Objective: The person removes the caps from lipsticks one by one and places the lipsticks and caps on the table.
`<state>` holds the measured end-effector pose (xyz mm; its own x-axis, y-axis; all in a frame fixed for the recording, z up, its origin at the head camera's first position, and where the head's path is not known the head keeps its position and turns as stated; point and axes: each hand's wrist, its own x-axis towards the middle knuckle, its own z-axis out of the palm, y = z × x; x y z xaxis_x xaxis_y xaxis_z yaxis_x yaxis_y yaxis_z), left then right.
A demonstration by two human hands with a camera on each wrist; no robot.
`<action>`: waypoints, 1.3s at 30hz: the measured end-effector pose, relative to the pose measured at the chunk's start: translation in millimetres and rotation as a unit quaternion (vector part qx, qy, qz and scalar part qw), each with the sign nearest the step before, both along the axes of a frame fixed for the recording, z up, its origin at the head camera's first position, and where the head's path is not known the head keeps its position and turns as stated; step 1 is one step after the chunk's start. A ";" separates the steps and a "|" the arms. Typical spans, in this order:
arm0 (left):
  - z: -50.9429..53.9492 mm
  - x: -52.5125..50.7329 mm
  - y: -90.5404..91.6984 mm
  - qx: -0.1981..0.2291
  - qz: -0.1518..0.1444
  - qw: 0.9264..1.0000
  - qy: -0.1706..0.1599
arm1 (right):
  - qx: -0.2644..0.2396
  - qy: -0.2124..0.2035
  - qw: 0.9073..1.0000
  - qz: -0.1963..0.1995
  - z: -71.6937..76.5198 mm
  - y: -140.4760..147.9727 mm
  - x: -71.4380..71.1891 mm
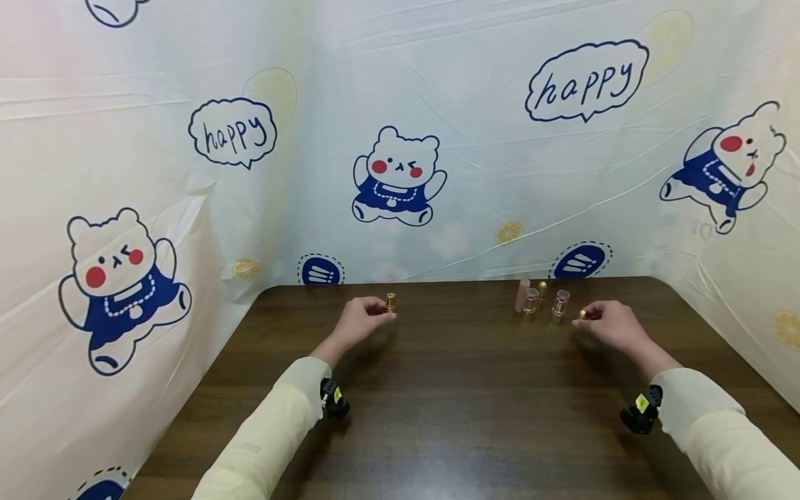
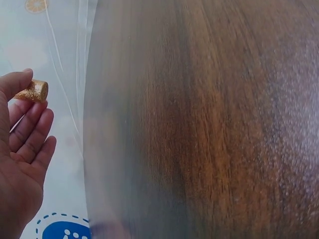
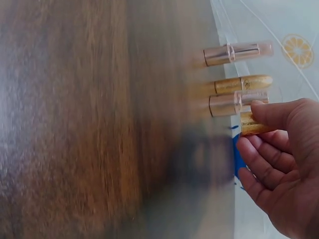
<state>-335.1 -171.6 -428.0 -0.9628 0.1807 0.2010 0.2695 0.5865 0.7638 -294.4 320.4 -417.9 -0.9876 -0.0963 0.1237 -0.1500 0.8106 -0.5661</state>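
My left hand (image 1: 362,319) pinches a small gold lipstick tube (image 1: 390,301) between thumb and fingertips, just over the back left of the table. In the left wrist view, the flat round end of this tube (image 2: 39,91) points away from the thumb. At the back right, my right hand (image 1: 612,325) holds another small gold lipstick tube (image 3: 253,124) between thumb and forefinger, its far end covered by the hand. Close to its left stands a clear-capped lipstick (image 1: 560,307). Behind that are a gold lipstick (image 1: 542,290), a second clear-capped lipstick (image 1: 530,304) and a pink tube (image 1: 521,296).
A brown wood-grain table (image 1: 437,403) stretches before me, its rounded back corners meeting a pale printed curtain (image 1: 462,180) that hangs at the back and sides. Black wrist cameras (image 1: 642,410) are strapped on both forearms.
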 end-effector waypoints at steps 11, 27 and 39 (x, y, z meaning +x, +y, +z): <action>2.3 -1.7 -5.3 0.002 0.000 1.000 0.002 | 0.022 -0.025 0.999 -0.022 0.4 13.4 2.7; 4.8 -2.1 -10.6 -0.010 0.009 1.000 0.005 | 0.028 -0.059 0.997 -0.033 -1.5 20.0 5.6; 1.5 -0.6 -15.9 -0.010 0.017 1.000 0.012 | 0.033 -0.060 0.997 -0.034 -5.0 24.8 5.4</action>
